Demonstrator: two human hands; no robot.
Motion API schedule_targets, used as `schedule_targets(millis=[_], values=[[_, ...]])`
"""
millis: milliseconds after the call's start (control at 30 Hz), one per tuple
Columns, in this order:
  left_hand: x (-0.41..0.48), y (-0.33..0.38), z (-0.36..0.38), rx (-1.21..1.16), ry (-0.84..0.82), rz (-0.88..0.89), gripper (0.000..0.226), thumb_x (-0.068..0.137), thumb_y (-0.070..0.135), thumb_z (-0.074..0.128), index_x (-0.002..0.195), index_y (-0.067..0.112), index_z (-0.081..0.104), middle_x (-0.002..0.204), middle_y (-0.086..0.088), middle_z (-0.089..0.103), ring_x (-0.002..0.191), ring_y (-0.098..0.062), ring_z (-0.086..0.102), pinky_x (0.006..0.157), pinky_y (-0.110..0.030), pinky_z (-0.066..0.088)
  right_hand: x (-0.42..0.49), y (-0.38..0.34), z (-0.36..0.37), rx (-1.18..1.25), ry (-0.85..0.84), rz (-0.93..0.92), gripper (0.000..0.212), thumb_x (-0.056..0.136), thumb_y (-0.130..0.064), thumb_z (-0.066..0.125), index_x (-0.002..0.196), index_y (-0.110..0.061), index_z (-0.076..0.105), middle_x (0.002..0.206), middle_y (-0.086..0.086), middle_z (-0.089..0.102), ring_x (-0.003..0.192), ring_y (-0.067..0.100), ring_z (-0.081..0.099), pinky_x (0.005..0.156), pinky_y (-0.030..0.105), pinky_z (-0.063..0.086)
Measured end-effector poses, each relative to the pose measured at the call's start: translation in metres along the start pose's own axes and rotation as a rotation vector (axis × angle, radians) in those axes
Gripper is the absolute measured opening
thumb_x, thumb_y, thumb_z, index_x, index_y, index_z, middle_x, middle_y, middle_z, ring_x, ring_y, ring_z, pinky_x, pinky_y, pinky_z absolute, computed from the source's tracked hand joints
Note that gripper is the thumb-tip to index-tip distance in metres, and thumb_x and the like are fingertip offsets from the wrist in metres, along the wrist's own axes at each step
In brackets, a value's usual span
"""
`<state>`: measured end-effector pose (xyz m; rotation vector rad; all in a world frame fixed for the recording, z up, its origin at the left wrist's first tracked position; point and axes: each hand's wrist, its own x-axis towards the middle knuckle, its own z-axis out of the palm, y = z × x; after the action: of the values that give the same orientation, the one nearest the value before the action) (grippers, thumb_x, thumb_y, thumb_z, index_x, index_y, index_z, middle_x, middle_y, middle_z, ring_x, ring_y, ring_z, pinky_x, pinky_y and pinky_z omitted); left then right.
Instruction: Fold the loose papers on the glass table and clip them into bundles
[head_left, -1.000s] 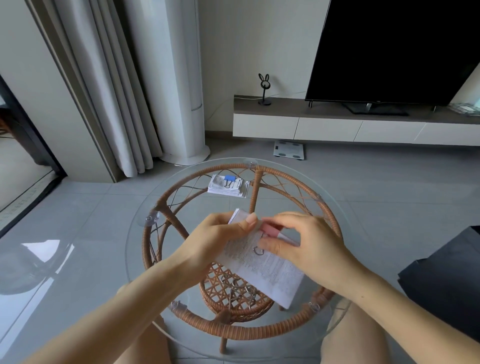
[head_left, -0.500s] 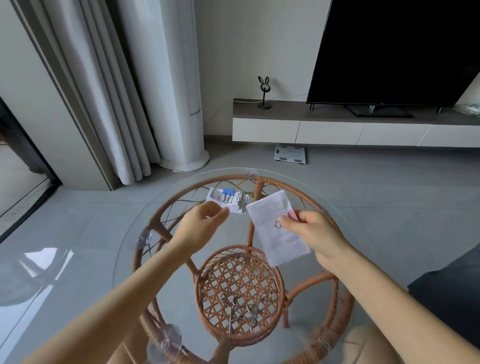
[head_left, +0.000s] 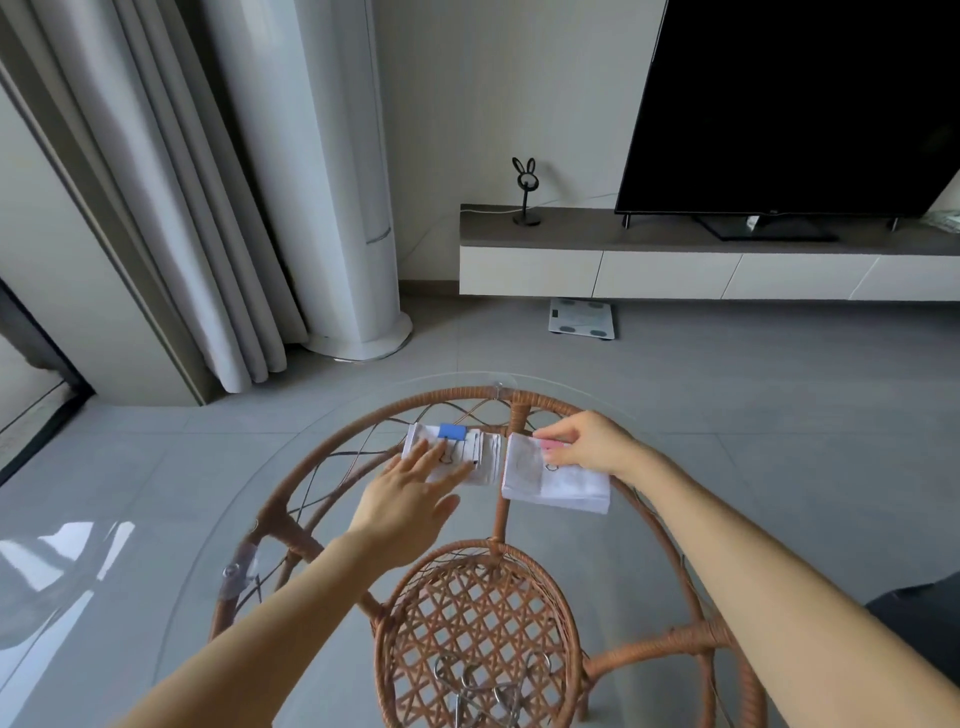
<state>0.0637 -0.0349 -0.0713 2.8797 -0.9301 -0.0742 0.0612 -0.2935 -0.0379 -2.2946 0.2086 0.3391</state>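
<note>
Two folded paper bundles lie side by side at the far side of the round glass table (head_left: 291, 525). The left bundle (head_left: 485, 460) carries a blue binder clip (head_left: 452, 431). My left hand (head_left: 410, 493) rests on it with straight, spread fingers. The right bundle (head_left: 563, 486) lies flat on the glass with a pink binder clip (head_left: 551, 445) at its far edge. My right hand (head_left: 589, 441) pinches that pink clip with curled fingers, which hide most of it.
A rattan frame (head_left: 317, 460) shows through the glass, with a woven basket (head_left: 478, 623) under the middle holding several spare metal clips (head_left: 483, 688). Beyond the table are grey floor tiles, a bathroom scale (head_left: 582, 318), a TV cabinet (head_left: 675, 260) and curtains at the left.
My right hand carried the pink-clipped bundle forward and laid it on the glass beside the blue-clipped one. My left hand let go of it and reached onto the blue-clipped bundle.
</note>
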Motion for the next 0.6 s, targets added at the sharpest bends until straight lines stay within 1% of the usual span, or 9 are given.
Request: schedule_targets(millis=[33,67,133,167,200,267,400,500,600], values=[[0.001,0.001,0.003,0.0,0.014,-0.001,0.047,0.102,0.045,0.021,0.149,0.041,0.014,0.159,0.002,-0.002,0.14,-0.015,-0.017,0.106,-0.03,-0.015,0.006,0.004,0.004,-0.15,0.12,-0.069,0.031,0.072,-0.035,0.076,0.099,-0.048,0.069,0.111,-0.009,0.067,0.108,0.018,0.06,0.096,0.034,0.045],[0.004,0.001,0.006,0.01,0.023,-0.005,0.05,0.1,0.051,0.011,0.149,0.04,0.012,0.158,0.001,-0.003,0.137,-0.015,-0.019,0.106,-0.031,-0.017,0.007,0.007,0.009,-0.337,0.285,-0.154,0.027,0.072,-0.032,0.076,0.097,-0.043,0.072,0.111,-0.004,0.068,0.106,0.023,0.059,0.094,0.034,0.043],[0.007,0.003,0.011,0.032,0.029,-0.001,0.078,0.081,0.064,-0.021,0.15,0.039,0.007,0.157,-0.001,-0.009,0.138,-0.019,-0.021,0.108,-0.032,-0.019,-0.009,0.013,0.026,-0.62,0.671,-0.398,0.024,0.069,-0.015,0.077,0.089,-0.027,0.078,0.105,0.008,0.069,0.094,0.032,0.062,0.085,0.041,0.046],[0.008,0.003,0.014,0.039,0.017,0.004,0.094,0.069,0.066,-0.035,0.15,0.038,0.004,0.156,-0.001,-0.012,0.14,-0.02,-0.021,0.108,-0.032,-0.02,-0.023,0.011,0.035,-0.666,0.736,-0.493,0.024,0.066,-0.01,0.079,0.086,-0.023,0.078,0.103,0.009,0.071,0.091,0.033,0.064,0.083,0.044,0.048],[0.01,0.002,0.016,0.044,0.014,0.004,0.103,0.061,0.066,-0.042,0.15,0.038,0.001,0.154,-0.001,-0.015,0.141,-0.021,-0.02,0.108,-0.031,-0.02,-0.033,0.015,0.044,-0.701,0.74,-0.552,0.026,0.063,-0.01,0.082,0.085,-0.023,0.078,0.101,0.008,0.072,0.09,0.032,0.066,0.082,0.047,0.05],[0.015,0.0,0.02,0.012,0.032,0.004,0.105,0.061,0.066,-0.043,0.15,0.037,0.004,0.153,0.0,-0.013,0.144,-0.023,-0.014,0.108,-0.032,-0.02,-0.035,0.034,0.055,-0.679,0.639,-0.513,0.037,0.058,-0.004,0.086,0.09,-0.021,0.077,0.1,0.006,0.073,0.092,0.03,0.068,0.08,0.047,0.052],[0.027,-0.003,0.018,-0.034,0.068,0.024,0.08,0.085,0.062,-0.014,0.148,0.034,0.025,0.157,-0.006,0.01,0.146,-0.025,0.001,0.11,-0.037,-0.01,-0.011,0.046,0.053,-0.548,0.541,-0.427,0.057,0.059,0.025,0.07,0.102,-0.013,0.075,0.11,0.012,0.069,0.106,0.036,0.063,0.079,0.048,0.053],[0.032,-0.003,0.013,-0.024,0.054,0.0,0.053,0.099,0.048,0.011,0.149,0.035,0.022,0.159,-0.004,0.007,0.147,-0.025,0.0,0.109,-0.033,-0.01,0.001,0.047,0.052,-0.528,0.492,-0.389,0.06,0.067,0.029,0.056,0.109,-0.011,0.072,0.12,0.015,0.064,0.119,0.039,0.054,0.091,0.053,0.047],[0.032,-0.002,0.011,-0.007,0.022,-0.028,0.048,0.103,0.041,0.022,0.15,0.037,0.015,0.159,-0.003,0.0,0.147,-0.023,-0.006,0.107,-0.03,-0.012,0.0,0.04,0.049,-0.557,0.463,-0.37,0.059,0.08,0.021,0.049,0.124,-0.015,0.063,0.137,0.011,0.053,0.135,0.031,0.039,0.108,0.046,0.031]])
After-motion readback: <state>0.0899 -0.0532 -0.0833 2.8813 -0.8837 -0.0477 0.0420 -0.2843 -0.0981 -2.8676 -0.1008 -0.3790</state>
